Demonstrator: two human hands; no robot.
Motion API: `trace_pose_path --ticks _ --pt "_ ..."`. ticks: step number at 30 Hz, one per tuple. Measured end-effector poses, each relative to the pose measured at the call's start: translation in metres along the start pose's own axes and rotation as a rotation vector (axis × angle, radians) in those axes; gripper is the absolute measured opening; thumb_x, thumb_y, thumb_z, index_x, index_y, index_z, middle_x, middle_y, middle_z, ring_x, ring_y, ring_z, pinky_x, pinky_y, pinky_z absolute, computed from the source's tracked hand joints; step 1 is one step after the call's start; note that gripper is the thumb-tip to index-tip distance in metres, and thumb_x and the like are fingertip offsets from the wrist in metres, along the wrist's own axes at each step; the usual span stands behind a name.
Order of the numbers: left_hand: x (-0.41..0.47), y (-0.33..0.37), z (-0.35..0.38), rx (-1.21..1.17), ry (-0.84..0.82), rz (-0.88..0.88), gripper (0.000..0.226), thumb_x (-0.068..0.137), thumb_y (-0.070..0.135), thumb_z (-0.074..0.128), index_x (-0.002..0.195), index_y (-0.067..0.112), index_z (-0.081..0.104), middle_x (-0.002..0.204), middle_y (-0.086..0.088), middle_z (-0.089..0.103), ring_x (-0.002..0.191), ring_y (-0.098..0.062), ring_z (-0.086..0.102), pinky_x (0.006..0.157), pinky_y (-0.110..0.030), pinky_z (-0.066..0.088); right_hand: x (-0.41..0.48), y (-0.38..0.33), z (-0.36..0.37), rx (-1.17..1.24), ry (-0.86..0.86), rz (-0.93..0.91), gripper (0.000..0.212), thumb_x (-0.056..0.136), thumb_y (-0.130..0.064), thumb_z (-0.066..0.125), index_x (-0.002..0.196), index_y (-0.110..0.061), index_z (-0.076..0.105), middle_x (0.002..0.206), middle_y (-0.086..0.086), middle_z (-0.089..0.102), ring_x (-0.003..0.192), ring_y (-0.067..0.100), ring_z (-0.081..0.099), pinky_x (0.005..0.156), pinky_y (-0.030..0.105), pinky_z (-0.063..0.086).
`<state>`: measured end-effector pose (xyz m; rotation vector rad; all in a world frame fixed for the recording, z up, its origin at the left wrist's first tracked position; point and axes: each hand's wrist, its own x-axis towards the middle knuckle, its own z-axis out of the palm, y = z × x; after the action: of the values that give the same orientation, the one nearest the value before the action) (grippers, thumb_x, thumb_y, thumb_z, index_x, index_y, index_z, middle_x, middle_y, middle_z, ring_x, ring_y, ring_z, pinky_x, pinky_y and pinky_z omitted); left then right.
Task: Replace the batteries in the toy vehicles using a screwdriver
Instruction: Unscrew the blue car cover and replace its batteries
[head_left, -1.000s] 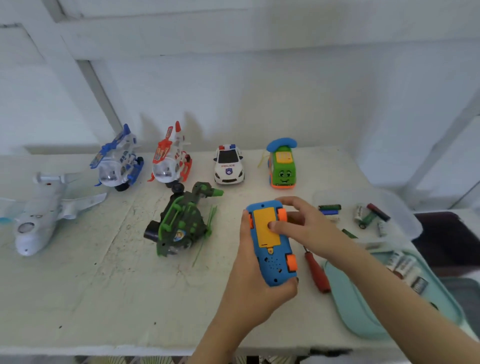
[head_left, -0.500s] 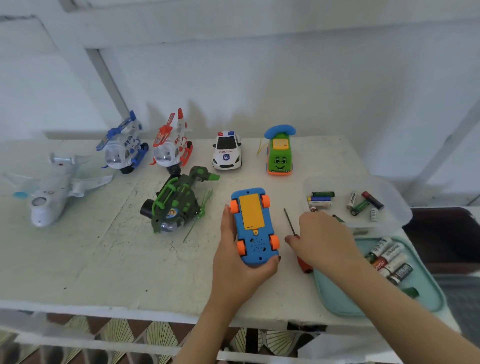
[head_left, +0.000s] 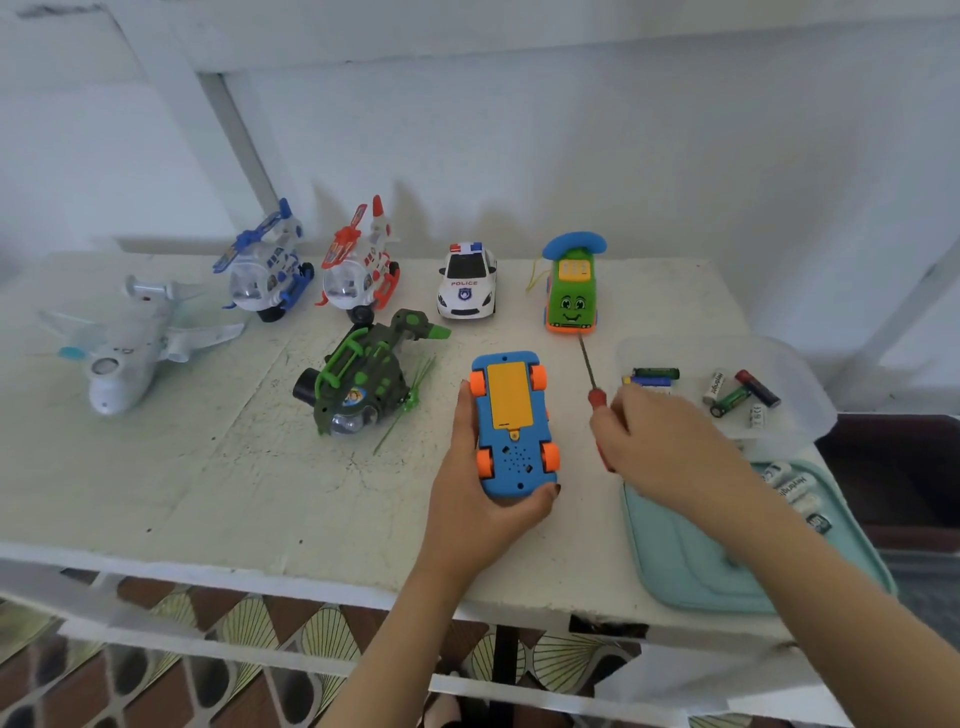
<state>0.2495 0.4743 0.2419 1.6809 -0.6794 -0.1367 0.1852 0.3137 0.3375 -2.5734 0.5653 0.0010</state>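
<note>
So, left hand (head_left: 478, 499): cups blue toy car (head_left: 511, 431) belly-up, near centre, steadying it for unscrewing.
Battery cover (head_left: 509, 397): yellow, closed, facing up.
Right hand (head_left: 670, 447): grips red-handled screwdriver (head_left: 597, 399), tip pointing far, just right of car.
Batteries (head_left: 727, 389): loose on clear lid, far right, within reach.

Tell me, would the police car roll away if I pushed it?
Probably yes: the police car stands on its wheels on the flat table. It looks like plastic, so it is likely light and stiff.
</note>
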Motion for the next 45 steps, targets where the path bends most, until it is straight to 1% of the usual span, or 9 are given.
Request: trace_pose_path --ticks 2,5,9,13,16,21,28,37,45 --pt "0.000 -0.001 0.000 0.005 0.004 0.012 0.109 0.076 0.026 0.075 0.154 0.029 0.000 0.137 0.003 0.056 0.118 -0.017 0.059 0.094 -0.033 0.051 -0.002 -0.002 -0.010 0.244 -0.001 -0.041 0.021 0.099 -0.029 0.040 0.085 -0.016 0.048 0.075 0.003 0.063 0.062 0.017 0.064 0.053 0.030 0.052" --pt "0.003 -0.002 0.001 -0.010 0.004 0.041 0.108 0.078 0.019 0.075 0.154 0.025 -0.002 0.137 0.000 0.055 0.117 -0.016 0.061 0.094 -0.032 0.051 -0.005 -0.003 -0.017 0.425 0.214 -0.133 0.009 0.095 -0.027 0.053 0.089 -0.020 0.052 0.074 -0.003 0.064 0.068 0.016 0.065 0.065 0.033 0.056" --pt "0.003 -0.004 0.002 0.004 -0.004 0.063 0.106 0.081 0.012 0.073 0.154 0.020 -0.003 0.130 0.001 0.060 0.114 -0.019 0.062 0.095 -0.033 0.050 -0.005 -0.003 -0.022 0.663 0.465 -0.228 0.020 0.082 -0.018 0.073 0.097 -0.018 0.058 0.081 -0.015 0.062 0.072 -0.001 0.061 0.068 0.015 0.051" --pt "0.005 -0.006 0.001 0.046 0.012 0.084 0.106 0.081 0.022 0.073 0.154 0.021 -0.004 0.126 0.001 0.061 0.113 -0.024 0.062 0.097 -0.041 0.050 -0.004 -0.008 -0.021 1.139 0.488 -0.243 0.009 0.087 -0.007 0.065 0.092 -0.010 0.060 0.073 0.005 0.067 0.063 0.015 0.067 0.070 0.022 0.053" --pt "0.009 -0.009 0.001 0.095 0.036 0.107 0.104 0.083 0.027 0.072 0.155 0.022 -0.004 0.124 0.002 0.062 0.114 -0.029 0.060 0.096 -0.055 0.047 -0.003 -0.010 -0.021 1.242 0.476 -0.242 0.007 0.092 -0.007 0.057 0.093 -0.013 0.062 0.072 0.000 0.066 0.062 0.019 0.063 0.065 0.024 0.054" --pt "0.008 -0.011 0.002 0.110 0.052 0.119 0.104 0.083 0.027 0.072 0.155 0.023 -0.003 0.126 0.006 0.061 0.113 -0.027 0.061 0.095 -0.053 0.048 -0.005 -0.017 -0.020 1.201 0.433 -0.348 0.010 0.094 -0.005 0.054 0.095 -0.015 0.056 0.091 0.010 0.068 0.072 0.018 0.068 0.067 0.022 0.055" --pt "0.007 -0.012 0.001 0.114 0.052 0.132 0.103 0.083 0.025 0.071 0.154 0.023 -0.004 0.126 0.005 0.062 0.114 -0.021 0.061 0.096 -0.043 0.050 -0.006 -0.026 -0.003 1.083 0.386 -0.563 0.009 0.092 -0.008 0.052 0.101 -0.007 0.054 0.096 0.024 0.061 0.079 0.029 0.067 0.077 0.031 0.056" --pt "0.006 -0.012 0.001 0.142 0.033 0.142 0.106 0.082 0.013 0.075 0.152 0.017 -0.004 0.119 0.044 0.050 0.109 0.001 0.059 0.090 -0.015 0.047 -0.006 -0.029 0.007 0.908 0.405 -0.644 0.014 0.093 -0.017 0.053 0.104 -0.008 0.054 0.094 0.005 0.064 0.079 0.021 0.067 0.074 0.036 0.057" --pt "0.005 -0.002 0.000 0.109 0.040 0.140 0.104 0.079 0.032 0.070 0.153 0.021 -0.004 0.122 0.042 0.050 0.113 -0.004 0.059 0.092 -0.033 0.052 -0.008 -0.027 0.006 0.641 0.450 -0.804 0.023 0.092 -0.010 0.056 0.114 -0.015 0.057 0.097 -0.002 0.058 0.090 0.015 0.064 0.080 0.024 0.055"
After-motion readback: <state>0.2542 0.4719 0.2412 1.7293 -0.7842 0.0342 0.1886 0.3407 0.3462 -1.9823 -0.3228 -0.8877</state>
